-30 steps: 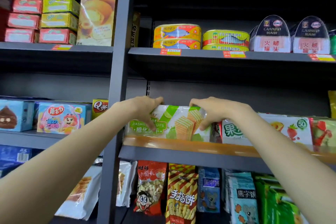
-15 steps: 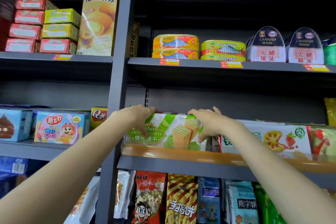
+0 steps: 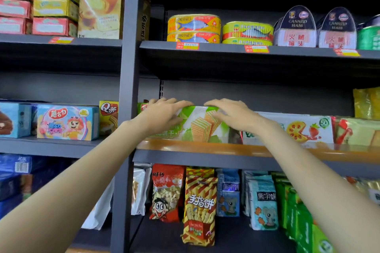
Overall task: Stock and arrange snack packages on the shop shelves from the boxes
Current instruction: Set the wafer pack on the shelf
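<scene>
two hands on one pack, centre of frame. left hand [image 3: 164, 114] lies over the top left end of the green wafer pack [image 3: 202, 126], fingers fairly straight and draped over its upper edge, thumb down the front face; reads as pressing or steadying, not a clenched grip. right hand [image 3: 234, 114] lies likewise over the top right end, fingers spread and extended across the top edge, palm on the front; released rather than closed round it. the pack sits on the middle shelf [image 3: 205, 147] behind the orange front lip, long axis running left to right across the frame, printed face towards the camera. it is directly under both palms, so neither hand is clearly nearer; each covers its own end. to the right of centre, touching or just beside the pack, a white fruit-print pack [image 3: 298, 129] lies along the same shelf. a grey upright post [image 3: 128, 68] stands just left of the pack. judgement: next move is a squaring nudge along or back from the lip; the gap between the two packs is not resolvable.
</scene>
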Demonstrator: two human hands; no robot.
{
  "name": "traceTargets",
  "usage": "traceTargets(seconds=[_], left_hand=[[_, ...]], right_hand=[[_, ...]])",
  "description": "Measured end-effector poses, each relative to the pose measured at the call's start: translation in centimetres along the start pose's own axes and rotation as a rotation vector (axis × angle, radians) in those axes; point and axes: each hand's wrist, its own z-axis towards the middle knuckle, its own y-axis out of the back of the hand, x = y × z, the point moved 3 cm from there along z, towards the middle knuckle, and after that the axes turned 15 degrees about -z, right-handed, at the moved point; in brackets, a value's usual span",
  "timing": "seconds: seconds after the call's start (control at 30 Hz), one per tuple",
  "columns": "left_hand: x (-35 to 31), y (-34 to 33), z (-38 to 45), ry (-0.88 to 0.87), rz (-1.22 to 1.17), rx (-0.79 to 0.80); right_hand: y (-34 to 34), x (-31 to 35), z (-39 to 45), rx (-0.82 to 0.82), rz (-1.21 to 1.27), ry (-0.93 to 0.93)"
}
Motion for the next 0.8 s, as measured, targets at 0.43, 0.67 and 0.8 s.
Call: traceTargets(seconds=[0.43,0.67,0.8], left_hand=[[-0.2,-1.1,0.7,0.058,-0.12,-0.042],[0.3,-1.4,-0.1,0.011,-0.055,-0.069],[0.7,-1.4,-0.2,0.016,-0.057,-0.07]], right_hand=[[-1.0,-0.7,-0.9,-0.063,0.053,-0.125],[-0.6,-0.7,-1.3,-0.038,0.104,-0.1],[-0.9,-0.2,-1.2,-0.06,0.035,-0.121]])
